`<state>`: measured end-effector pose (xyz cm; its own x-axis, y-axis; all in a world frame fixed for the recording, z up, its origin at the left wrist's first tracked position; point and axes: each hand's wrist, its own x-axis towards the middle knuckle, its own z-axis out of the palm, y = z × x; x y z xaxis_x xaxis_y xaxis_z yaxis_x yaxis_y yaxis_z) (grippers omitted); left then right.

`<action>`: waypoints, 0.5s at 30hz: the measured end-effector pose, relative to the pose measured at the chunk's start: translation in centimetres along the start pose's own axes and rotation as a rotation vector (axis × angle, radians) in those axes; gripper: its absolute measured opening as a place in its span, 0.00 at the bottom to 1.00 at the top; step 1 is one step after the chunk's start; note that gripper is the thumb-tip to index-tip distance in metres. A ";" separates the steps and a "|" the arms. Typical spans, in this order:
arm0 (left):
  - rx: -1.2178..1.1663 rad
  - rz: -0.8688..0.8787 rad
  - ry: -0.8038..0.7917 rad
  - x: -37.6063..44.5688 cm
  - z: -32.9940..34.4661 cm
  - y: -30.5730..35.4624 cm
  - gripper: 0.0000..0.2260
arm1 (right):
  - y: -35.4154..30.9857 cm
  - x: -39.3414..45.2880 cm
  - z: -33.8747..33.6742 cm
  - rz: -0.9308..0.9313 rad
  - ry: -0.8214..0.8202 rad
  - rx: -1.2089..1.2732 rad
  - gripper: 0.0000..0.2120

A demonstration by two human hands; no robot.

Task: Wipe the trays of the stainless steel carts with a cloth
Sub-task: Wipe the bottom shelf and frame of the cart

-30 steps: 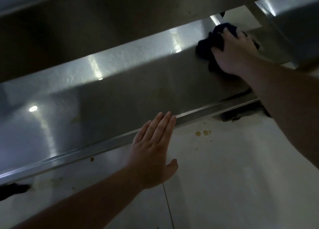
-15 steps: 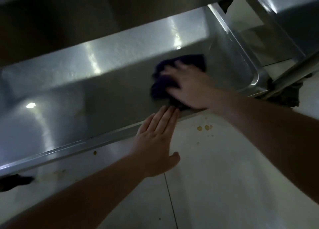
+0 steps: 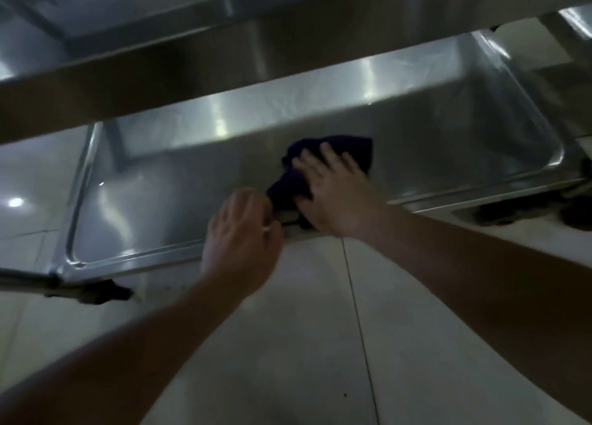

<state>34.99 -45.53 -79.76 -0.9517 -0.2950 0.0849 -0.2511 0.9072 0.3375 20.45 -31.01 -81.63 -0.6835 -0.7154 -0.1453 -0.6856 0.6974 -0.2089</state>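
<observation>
Both hands meet at the near rim of the lower tray (image 3: 134, 254), almost touching each other. Left hand (image 3: 240, 235) sits over the rim with its fingers curled down toward the near corner of the cloth (image 3: 339, 149); whether those fingers actually pinch the fabric cannot be told, since the back of the hand hides them. Right hand (image 3: 333, 194) lies on top of the cloth, fingers spread and fairly straight, pressing it against the tray floor.

The cloth is dark, navy or purple, bunched and crumpled, with one lobe spreading beyond the right fingertips and a narrower tail running down to the rim between the two hands. It rests near the middle of the tray's length, close to the front edge.

The tray is brushed stainless steel with rounded inner corners and a raised lip all round; light streaks reflect off its far wall. Left of the hands a long bare stretch of tray floor runs to the left corner, and a similar bare stretch runs right to the far right corner. An upper shelf (image 3: 192, 62) of the cart overhangs the back of the tray. Pale floor tiles (image 3: 304, 344) lie below the front rim, and a dark caster (image 3: 99, 293) shows under the left corner.
</observation>
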 end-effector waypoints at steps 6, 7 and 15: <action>0.086 -0.277 0.006 0.2 -3.7 -10.3 0.24 | 3.7 -0.6 -0.7 -0.114 -0.002 0.034 0.31; 0.085 -0.332 0.007 0.1 -3.9 -11.5 0.24 | 6.3 -0.9 -1.1 -0.001 0.041 0.042 0.31; -0.027 -0.530 -0.062 -0.1 -2.8 -13.4 0.27 | 5.4 4.3 -1.4 0.773 0.118 0.170 0.35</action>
<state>38.95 -58.48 -81.65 -0.7046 -0.6916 -0.1588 -0.6962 0.6306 0.3430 13.45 -30.23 -82.01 -0.9779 -0.0158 -0.2084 0.0348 0.9709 -0.2369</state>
